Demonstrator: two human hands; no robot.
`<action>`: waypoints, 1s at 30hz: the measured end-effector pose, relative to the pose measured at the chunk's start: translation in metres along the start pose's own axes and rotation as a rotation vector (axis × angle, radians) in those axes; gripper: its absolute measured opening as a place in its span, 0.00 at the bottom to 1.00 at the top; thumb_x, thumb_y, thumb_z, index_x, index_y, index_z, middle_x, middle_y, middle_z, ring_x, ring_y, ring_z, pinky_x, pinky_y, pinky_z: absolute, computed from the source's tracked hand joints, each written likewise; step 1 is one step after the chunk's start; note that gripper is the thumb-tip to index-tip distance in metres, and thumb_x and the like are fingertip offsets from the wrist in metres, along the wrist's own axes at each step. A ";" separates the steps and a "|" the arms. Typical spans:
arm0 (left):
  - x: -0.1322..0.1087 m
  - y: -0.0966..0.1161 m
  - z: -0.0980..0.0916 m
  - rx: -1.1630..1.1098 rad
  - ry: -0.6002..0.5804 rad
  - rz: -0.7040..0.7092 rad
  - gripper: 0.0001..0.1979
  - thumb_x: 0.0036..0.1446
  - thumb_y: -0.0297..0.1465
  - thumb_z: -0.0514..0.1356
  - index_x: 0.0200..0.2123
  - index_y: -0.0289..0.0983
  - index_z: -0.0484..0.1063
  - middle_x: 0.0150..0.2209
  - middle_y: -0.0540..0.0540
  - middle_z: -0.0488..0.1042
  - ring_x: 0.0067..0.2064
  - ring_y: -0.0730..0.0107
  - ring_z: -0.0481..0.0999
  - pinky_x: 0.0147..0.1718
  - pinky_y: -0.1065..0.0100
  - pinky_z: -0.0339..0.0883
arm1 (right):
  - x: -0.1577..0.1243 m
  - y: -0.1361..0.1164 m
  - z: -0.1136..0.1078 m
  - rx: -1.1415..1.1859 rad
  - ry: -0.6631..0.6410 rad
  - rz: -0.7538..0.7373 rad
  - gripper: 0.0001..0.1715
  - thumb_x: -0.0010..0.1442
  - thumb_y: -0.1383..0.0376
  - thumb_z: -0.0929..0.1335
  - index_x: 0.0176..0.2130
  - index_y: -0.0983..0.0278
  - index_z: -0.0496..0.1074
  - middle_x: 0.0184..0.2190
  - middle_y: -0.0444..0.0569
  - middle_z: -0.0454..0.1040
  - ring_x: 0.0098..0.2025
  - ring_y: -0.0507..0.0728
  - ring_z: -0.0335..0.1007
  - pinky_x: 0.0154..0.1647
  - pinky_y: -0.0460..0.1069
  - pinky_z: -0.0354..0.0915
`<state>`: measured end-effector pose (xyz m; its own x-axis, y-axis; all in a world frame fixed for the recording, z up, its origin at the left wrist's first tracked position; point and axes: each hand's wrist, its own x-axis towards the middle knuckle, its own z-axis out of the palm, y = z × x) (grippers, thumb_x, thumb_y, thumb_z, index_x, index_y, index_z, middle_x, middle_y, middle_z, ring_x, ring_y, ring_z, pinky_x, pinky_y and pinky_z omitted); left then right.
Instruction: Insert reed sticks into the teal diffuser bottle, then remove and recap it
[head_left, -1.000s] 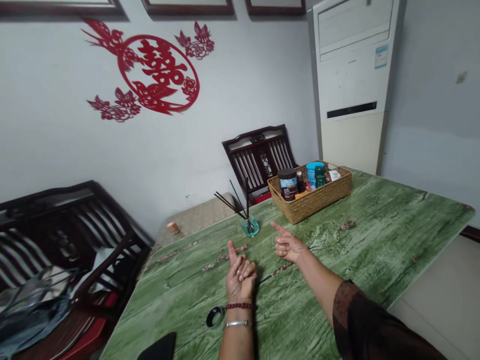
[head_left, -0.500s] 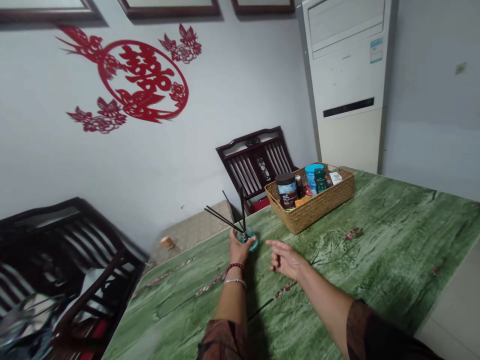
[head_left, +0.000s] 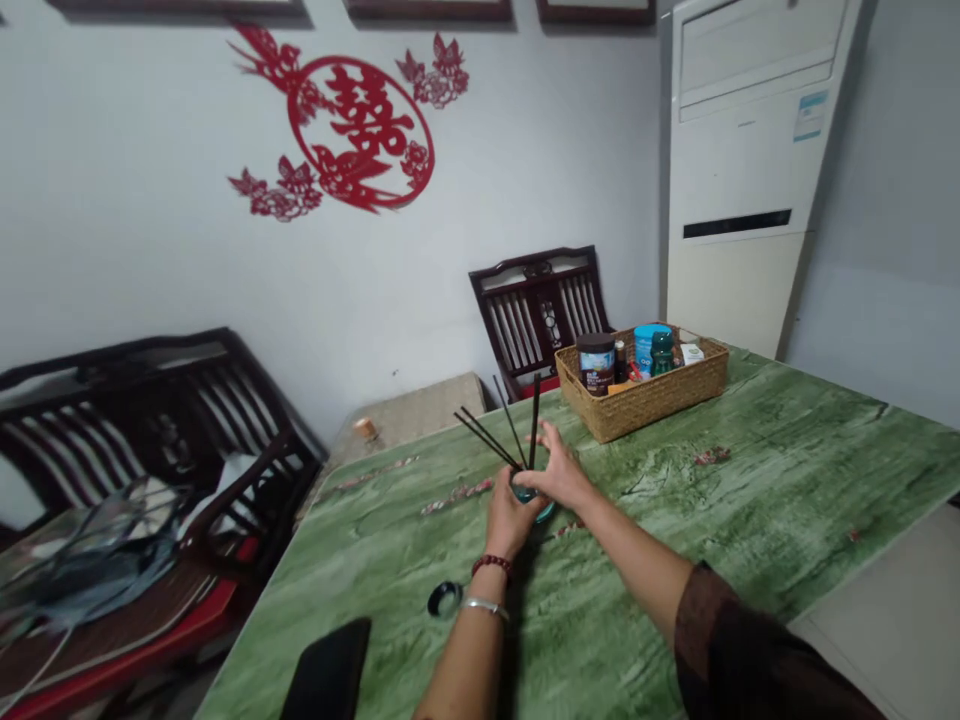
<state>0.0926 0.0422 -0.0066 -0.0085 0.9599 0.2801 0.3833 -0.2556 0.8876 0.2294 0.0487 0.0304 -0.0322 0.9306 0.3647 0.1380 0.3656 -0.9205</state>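
Note:
A small teal glass bottle with several dark reed sticks fanning out of its neck stands on the green table. My left hand, with a red bead bracelet and a silver bangle at the wrist, is wrapped round the bottle's left side. At the bottle's top right is my right hand, its thumb by the neck and its fingers spread and raised behind the sticks. The two hands hide much of the bottle.
A wicker basket of jars and bottles stands at the back right. Near the front left lie a black phone-like slab and a dark ring. Wooden chairs stand beyond the table.
My right hand has moved left to the bottle and its fingers have opened from a pointing pose. The bottle appears nearer. The view has shifted, showing the slab and ring.

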 end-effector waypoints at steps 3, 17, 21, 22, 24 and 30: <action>-0.030 0.009 0.010 0.032 0.013 -0.001 0.28 0.38 0.35 0.72 0.46 0.37 0.72 0.46 0.37 0.76 0.50 0.42 0.75 0.50 0.48 0.67 | -0.009 -0.027 0.008 -0.181 -0.052 -0.005 0.57 0.43 0.63 0.78 0.66 0.60 0.54 0.53 0.54 0.74 0.55 0.62 0.71 0.57 0.57 0.63; -0.094 0.026 -0.086 0.284 0.021 0.065 0.24 0.47 0.33 0.68 0.50 0.43 0.76 0.52 0.39 0.75 0.57 0.44 0.70 0.60 0.47 0.57 | -0.025 -0.073 0.016 0.050 0.004 -0.185 0.13 0.67 0.56 0.61 0.37 0.61 0.67 0.21 0.37 0.63 0.23 0.49 0.64 0.30 0.44 0.63; -0.100 0.011 -0.113 0.773 -0.167 0.012 0.26 0.54 0.27 0.60 0.57 0.42 0.73 0.58 0.38 0.70 0.57 0.51 0.71 0.58 0.53 0.60 | -0.021 -0.123 -0.007 0.135 0.055 -0.365 0.17 0.68 0.51 0.60 0.37 0.60 0.66 0.23 0.39 0.63 0.24 0.50 0.63 0.30 0.45 0.63; -0.100 0.007 -0.115 0.848 -0.224 0.001 0.25 0.55 0.25 0.59 0.56 0.43 0.73 0.58 0.38 0.71 0.56 0.52 0.72 0.57 0.54 0.61 | -0.021 -0.131 -0.017 0.084 0.066 -0.416 0.17 0.68 0.51 0.60 0.38 0.60 0.66 0.23 0.39 0.63 0.25 0.50 0.63 0.31 0.45 0.63; -0.099 0.003 -0.115 0.896 -0.291 -0.016 0.21 0.56 0.24 0.57 0.52 0.42 0.76 0.52 0.37 0.74 0.52 0.53 0.75 0.54 0.54 0.64 | -0.023 -0.134 -0.042 -0.126 0.090 -0.475 0.16 0.70 0.53 0.59 0.39 0.61 0.66 0.25 0.41 0.66 0.28 0.51 0.64 0.33 0.46 0.61; -0.081 0.011 -0.101 0.195 -0.106 -0.072 0.18 0.57 0.43 0.61 0.45 0.40 0.79 0.41 0.41 0.77 0.46 0.53 0.76 0.46 0.55 0.71 | -0.042 -0.052 -0.126 -1.078 -0.136 0.009 0.12 0.70 0.60 0.62 0.47 0.62 0.70 0.38 0.52 0.78 0.42 0.57 0.73 0.40 0.47 0.60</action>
<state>0.0038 -0.0500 0.0175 0.0512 0.9842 0.1696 0.5567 -0.1691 0.8133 0.3484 -0.0121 0.0803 -0.1273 0.9519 0.2788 0.9331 0.2102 -0.2916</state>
